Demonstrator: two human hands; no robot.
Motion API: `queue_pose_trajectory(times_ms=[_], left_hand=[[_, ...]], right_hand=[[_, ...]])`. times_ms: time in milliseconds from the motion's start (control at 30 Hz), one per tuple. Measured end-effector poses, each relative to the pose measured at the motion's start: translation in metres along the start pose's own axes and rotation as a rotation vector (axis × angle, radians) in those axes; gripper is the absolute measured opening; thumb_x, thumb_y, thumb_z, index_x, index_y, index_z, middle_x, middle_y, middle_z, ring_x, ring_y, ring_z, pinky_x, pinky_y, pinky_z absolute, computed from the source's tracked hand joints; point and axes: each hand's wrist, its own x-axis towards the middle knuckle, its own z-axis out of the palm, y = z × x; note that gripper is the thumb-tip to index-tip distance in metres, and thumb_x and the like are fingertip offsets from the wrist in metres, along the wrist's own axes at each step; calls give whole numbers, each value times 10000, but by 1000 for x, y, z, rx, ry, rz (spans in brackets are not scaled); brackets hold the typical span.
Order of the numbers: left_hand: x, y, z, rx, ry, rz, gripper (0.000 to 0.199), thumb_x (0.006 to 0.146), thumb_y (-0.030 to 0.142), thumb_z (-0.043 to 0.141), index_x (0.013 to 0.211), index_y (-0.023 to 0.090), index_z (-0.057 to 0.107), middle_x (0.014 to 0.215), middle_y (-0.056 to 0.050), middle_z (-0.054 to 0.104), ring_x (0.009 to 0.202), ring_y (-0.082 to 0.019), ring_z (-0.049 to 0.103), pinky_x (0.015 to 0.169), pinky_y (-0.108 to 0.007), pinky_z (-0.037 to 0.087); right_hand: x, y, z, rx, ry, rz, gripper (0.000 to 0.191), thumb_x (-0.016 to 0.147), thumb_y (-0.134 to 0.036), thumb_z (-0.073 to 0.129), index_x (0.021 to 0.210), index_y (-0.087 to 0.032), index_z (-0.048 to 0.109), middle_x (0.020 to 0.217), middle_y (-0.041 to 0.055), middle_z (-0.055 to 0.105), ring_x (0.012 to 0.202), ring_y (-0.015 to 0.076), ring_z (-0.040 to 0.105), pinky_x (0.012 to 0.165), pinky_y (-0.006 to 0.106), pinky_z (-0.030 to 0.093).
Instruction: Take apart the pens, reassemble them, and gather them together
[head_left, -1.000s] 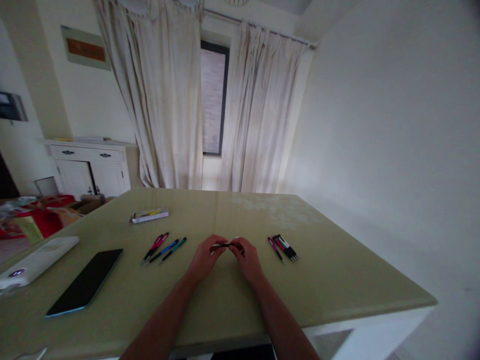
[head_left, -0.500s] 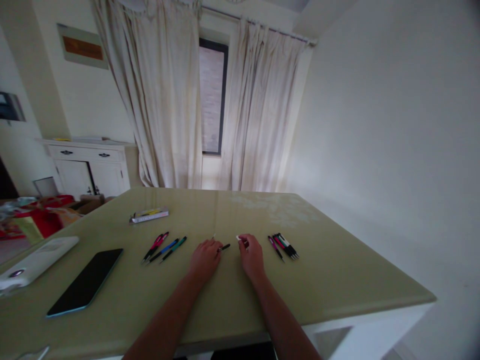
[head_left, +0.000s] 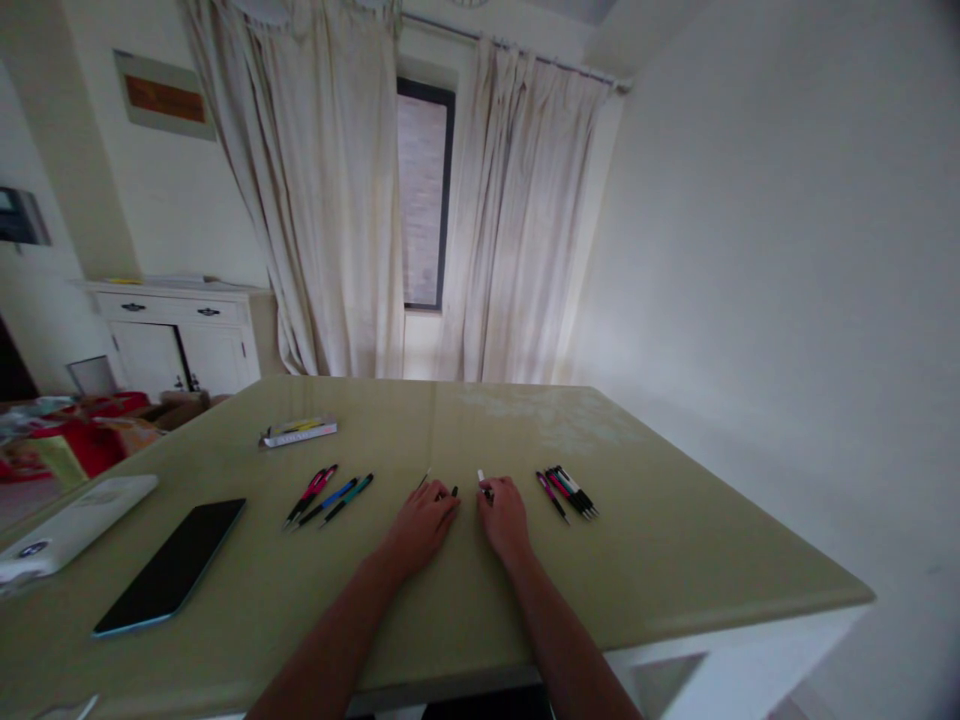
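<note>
My left hand (head_left: 421,518) rests low over the middle of the table, fingers closed on a black pen part (head_left: 454,491) whose tip shows past the fingertips. A thin pen refill (head_left: 425,477) sticks out beyond its knuckles; whether the hand touches it I cannot tell. Just to the right, my right hand (head_left: 505,515) is closed on a white pen barrel (head_left: 481,474), its white end pointing away from me. The hands are a small gap apart. Beside the right hand lies a group of several pens (head_left: 571,492). Left of the left hand lie a green pen (head_left: 349,498), a blue pen (head_left: 327,501) and red pens (head_left: 311,494).
A black-screened tablet (head_left: 174,565) and a white device (head_left: 79,525) lie at the left of the greenish table (head_left: 675,560). Farther back is a clear pen box (head_left: 300,431) with something yellow in it. A white wall (head_left: 765,300) stands close on the right.
My left hand has shifted slightly right and its fingers cover more of the black pen part. The white barrel in my right hand has turned to point more away from me.
</note>
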Motion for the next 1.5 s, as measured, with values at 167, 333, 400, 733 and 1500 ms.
queue_pose_trajectory(times_ms=[167, 333, 400, 733, 1500], left_hand=[[3, -3, 3, -40, 6, -75, 262, 954, 248, 487, 1100, 207, 700, 1005, -75, 628, 990, -219, 573, 935, -367, 455], [6, -2, -2, -90, 37, -94, 241, 937, 305, 535, 1081, 197, 696, 1001, -71, 668, 988, -222, 595, 939, -362, 458], [6, -5, -7, -95, 159, -179, 253, 960, 316, 488, 1050, 192, 689, 995, -71, 678, 976, -216, 602, 933, -351, 460], [0, -31, -27, 31, 248, -756, 254, 940, 232, 447, 1130, 173, 606, 1059, -99, 711, 985, -220, 642, 849, -311, 454], [-1, -13, -26, 145, 88, -715, 270, 918, 278, 453, 1120, 213, 619, 1153, -95, 685, 1081, -256, 600, 909, -385, 432]], right_hand=[[0, 0, -1, 47, -47, -8, 139, 806, -152, 577, 866, -216, 685, 902, 102, 655, 832, 266, 634, 794, 378, 498], [1, -8, -7, 101, -29, 18, 144, 818, -182, 571, 903, -210, 685, 940, 101, 647, 799, 239, 634, 757, 353, 503], [3, -12, -10, 126, -30, 23, 144, 828, -194, 567, 914, -208, 681, 942, 95, 649, 779, 225, 631, 740, 340, 501], [7, -22, -18, 200, -5, 57, 160, 877, -276, 528, 918, -183, 652, 852, 60, 665, 723, 184, 608, 705, 290, 463], [6, -21, -18, 233, -33, 88, 187, 885, -323, 524, 899, -187, 651, 848, 67, 689, 715, 190, 617, 686, 290, 459]])
